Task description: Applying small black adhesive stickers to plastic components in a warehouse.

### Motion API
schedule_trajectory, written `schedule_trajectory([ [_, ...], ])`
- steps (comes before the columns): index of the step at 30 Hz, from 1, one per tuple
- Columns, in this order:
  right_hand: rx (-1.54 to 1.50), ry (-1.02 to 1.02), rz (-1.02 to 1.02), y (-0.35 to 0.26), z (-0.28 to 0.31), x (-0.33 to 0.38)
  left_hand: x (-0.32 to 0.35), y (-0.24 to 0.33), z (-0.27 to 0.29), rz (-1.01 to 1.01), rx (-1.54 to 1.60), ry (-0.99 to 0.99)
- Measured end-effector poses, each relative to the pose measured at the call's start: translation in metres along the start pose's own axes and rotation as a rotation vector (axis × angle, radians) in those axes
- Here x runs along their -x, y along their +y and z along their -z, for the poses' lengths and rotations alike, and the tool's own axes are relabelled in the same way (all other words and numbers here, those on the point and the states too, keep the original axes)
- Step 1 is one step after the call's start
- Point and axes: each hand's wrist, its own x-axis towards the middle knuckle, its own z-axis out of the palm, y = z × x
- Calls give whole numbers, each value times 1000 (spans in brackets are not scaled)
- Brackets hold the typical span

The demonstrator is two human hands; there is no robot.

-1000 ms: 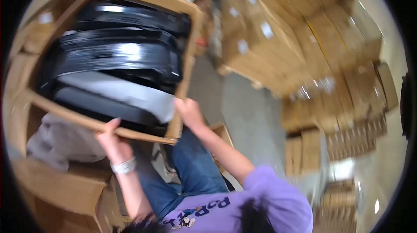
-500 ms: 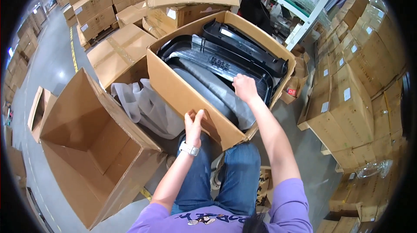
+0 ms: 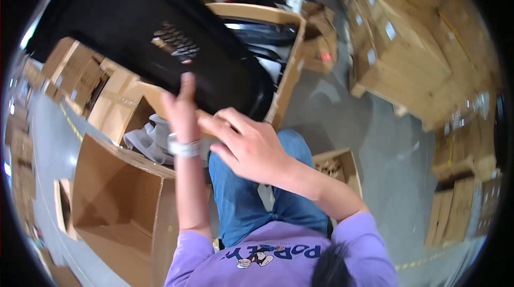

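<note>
A large black plastic tray-like panel (image 3: 128,35) with rounded corners and a cluster of small slots is raised and tilted at upper left. My left hand (image 3: 182,110), with a white watch on the wrist, grips its lower edge, thumb upon its face; the other fingers are hidden. Close by, my right hand (image 3: 251,145) has its fingers apart, pointing toward my left wrist; it holds nothing that I can see. Behind the panel stands an open carton (image 3: 292,65) with more black plastic parts (image 3: 262,34) inside. The panel covers much of that carton.
An open cardboard box (image 3: 115,190) stands at lower left, beside grey wrapping sheet (image 3: 150,140) in another carton. Stacked cartons (image 3: 396,35) line the right side. A small open box (image 3: 337,166) is right of my knees.
A black panel has come up out of the carton and is now held tilted at upper left by my left hand. My right hand has moved left and nearer. The view has shifted.
</note>
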Motion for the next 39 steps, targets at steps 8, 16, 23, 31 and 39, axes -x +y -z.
schedule_trajectory([
  [8,119,655,-871,130,106,225,28,19,138,177,-579,-632],
  [16,939,299,-2082,224,45,581,91,-43,115,840,-842,-1468],
  [23,-383,983,-2334,203,-13,712,105,-69,83,623,-1060,-1734],
  [31,-260,904,-2009,249,94,605,165,-31,87,133,-1111,-1239],
  [39,-197,897,-1524,292,270,392,180,-60,69,-321,-905,-1224],
])
